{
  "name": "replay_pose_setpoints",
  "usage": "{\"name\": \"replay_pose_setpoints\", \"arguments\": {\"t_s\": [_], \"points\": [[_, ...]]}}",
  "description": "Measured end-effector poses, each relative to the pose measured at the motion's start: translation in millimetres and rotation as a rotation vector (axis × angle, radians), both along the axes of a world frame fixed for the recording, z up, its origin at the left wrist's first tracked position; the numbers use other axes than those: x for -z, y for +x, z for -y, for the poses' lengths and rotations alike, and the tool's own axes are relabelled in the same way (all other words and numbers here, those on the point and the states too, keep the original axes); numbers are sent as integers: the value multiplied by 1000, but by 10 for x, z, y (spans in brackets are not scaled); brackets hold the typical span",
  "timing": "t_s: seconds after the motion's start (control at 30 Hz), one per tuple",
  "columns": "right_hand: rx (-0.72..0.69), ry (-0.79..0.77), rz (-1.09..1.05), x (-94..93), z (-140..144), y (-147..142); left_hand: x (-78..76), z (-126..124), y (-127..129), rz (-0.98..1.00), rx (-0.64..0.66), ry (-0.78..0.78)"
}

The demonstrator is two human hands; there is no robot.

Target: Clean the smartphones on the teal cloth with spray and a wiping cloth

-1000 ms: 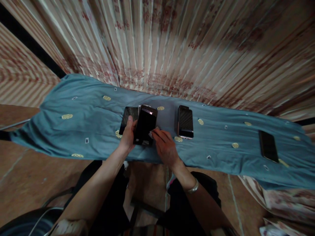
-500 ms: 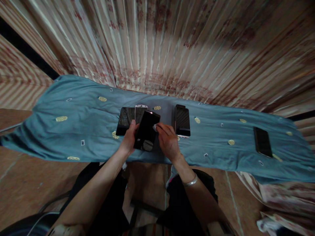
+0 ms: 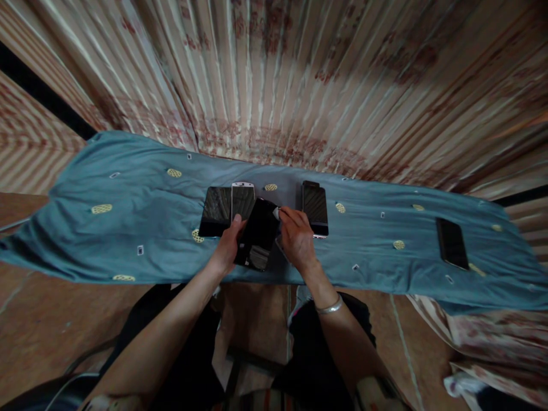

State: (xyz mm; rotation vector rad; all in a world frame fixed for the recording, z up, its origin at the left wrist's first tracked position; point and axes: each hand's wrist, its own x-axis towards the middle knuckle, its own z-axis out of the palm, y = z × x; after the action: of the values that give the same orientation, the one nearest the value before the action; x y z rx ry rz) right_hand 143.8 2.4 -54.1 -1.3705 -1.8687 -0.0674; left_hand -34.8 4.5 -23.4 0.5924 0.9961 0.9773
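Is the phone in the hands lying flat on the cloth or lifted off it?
Lifted and tilted. The left hand holds the phone by its edge, top end angled away, while the right hand presses a small white wipe at its top corner.

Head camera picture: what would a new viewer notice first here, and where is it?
First, the two hands at the centre: the left hand holds a black phone tilted, while the right hand presses a small white piece at its upper edge. Around them, more phones lie flat on the blue cloth: a black phone and a white-framed phone behind, one far right.
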Motion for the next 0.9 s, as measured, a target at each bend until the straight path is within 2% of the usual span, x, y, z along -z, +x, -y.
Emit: {"name": "replay_pose_setpoints", "arguments": {"t_s": [0.3,0.43,0.7,0.9], "points": [[-2,-8,16,-18,4,-5,68,53,34,-61,69,77],[-12,17,34,-22,-6,-26,83,80,52,-90,99,65],[-19,-30,35,-25,-16,-82,111,112,94,-138,138,66],[-54,-55,41,-36,13,-125,80,93,72,-184,107,92]]}}
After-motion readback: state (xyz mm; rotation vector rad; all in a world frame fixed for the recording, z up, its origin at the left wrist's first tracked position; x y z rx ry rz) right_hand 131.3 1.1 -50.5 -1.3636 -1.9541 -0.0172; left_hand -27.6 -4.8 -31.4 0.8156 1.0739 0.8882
